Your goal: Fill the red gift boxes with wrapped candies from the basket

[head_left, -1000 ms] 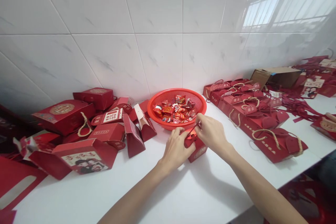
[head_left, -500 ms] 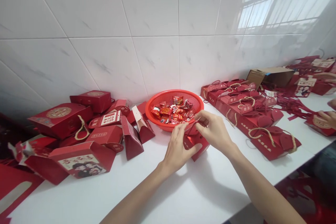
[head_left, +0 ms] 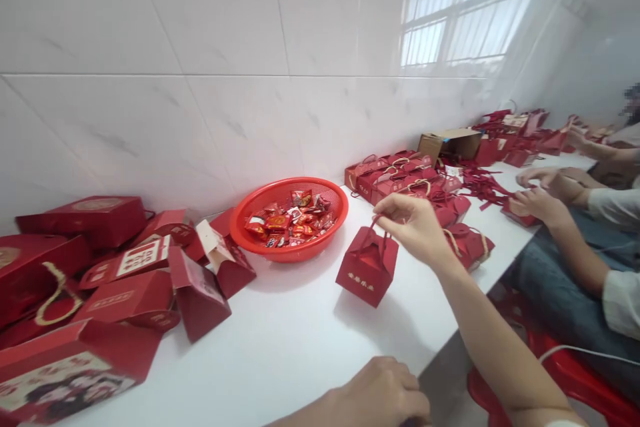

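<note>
My right hand (head_left: 413,227) pinches the ribbon handles of a small red gift box (head_left: 367,270) with gold lettering on its front. The box hangs upright, just above or on the white table; I cannot tell whether it touches. Near the bottom edge of the view is my left hand (head_left: 377,393), apart from the box, its fingers curled under and partly cut off. Whatever it may hold is hidden. To the left of the box stands a red plastic basket (head_left: 290,255) with wrapped candies (head_left: 295,217) in it.
Red boxes (head_left: 125,297), some standing open, crowd the left of the table. Closed boxes (head_left: 385,177) with cord handles line the right side, before a cardboard carton (head_left: 450,143) and red ribbons (head_left: 483,183). Other people's hands (head_left: 540,203) work at the right edge.
My left hand has let go of the box and drawn back toward the bottom edge. My right hand now holds the box by its handles. The view has turned right.
</note>
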The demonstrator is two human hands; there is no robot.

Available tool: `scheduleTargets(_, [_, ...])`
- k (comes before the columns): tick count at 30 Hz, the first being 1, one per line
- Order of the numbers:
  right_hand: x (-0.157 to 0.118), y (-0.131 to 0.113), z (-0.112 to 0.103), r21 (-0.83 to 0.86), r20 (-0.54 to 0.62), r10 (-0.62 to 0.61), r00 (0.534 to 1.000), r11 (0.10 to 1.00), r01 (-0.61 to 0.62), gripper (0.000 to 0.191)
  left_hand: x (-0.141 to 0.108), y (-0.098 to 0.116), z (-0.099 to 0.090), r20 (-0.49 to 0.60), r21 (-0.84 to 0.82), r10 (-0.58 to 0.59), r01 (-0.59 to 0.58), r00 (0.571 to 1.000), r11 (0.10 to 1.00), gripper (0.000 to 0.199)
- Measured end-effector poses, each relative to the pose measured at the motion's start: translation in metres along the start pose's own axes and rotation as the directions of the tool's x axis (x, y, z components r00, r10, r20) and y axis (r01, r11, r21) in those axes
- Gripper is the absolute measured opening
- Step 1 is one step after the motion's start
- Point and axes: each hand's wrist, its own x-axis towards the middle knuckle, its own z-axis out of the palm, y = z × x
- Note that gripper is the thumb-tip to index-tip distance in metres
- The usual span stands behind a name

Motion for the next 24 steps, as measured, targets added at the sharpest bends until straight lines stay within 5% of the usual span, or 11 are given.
scheduleTargets(4, [0.026,-0.011,-0.071,0.007,-0.259,-0.071,0.963,0.997,0.075,0.007,-0.008,-0.006,0.026,0.055,-0.042,-0.036,0.038,0.998,0.998,0.03])
scheduleTargets(7, [0.046,-0.012,-0.125,0.001,-0.534,-0.145,0.833,0.985,0.172,0.012,-0.009,-0.009,0.025,0.043,-0.099,-0.083,0.087,0.996,0.991,0.027])
scheduleTargets(10, [0.059,0.001,-0.167,0.028,-0.658,-0.095,0.747,0.988,0.15,0.016,-0.01,-0.011,0.023,0.063,-0.165,-0.11,0.12,0.992,0.979,0.025])
scheduleTargets(12, [0.063,0.019,-0.19,0.014,-0.666,-0.07,0.743,0.994,0.106,0.02,-0.012,-0.012,0.024,0.092,-0.179,-0.138,0.153,0.986,0.972,0.028])
scheduleTargets(15, [0.067,0.059,-0.22,-0.038,-0.593,0.005,0.805,0.999,-0.034,0.02,-0.015,-0.012,0.025,0.117,-0.215,-0.22,0.241,0.968,0.946,0.031])
scheduleTargets(19, [0.072,0.118,-0.245,-0.058,-0.584,0.164,0.795,0.968,-0.242,0.025,-0.016,-0.013,0.022,0.143,-0.291,-0.249,0.281,0.958,0.914,0.036])
scheduleTargets(21, [0.074,0.142,-0.244,-0.101,-0.579,0.263,0.772,0.916,-0.388,0.025,-0.016,-0.016,0.023,0.165,-0.304,-0.237,0.278,0.957,0.911,0.039])
scheduleTargets(24, [0.078,0.17,-0.23,-0.143,-0.621,0.271,0.735,0.883,-0.446,0.024,-0.018,-0.022,0.035,0.189,-0.315,-0.244,0.294,0.951,0.902,0.041])
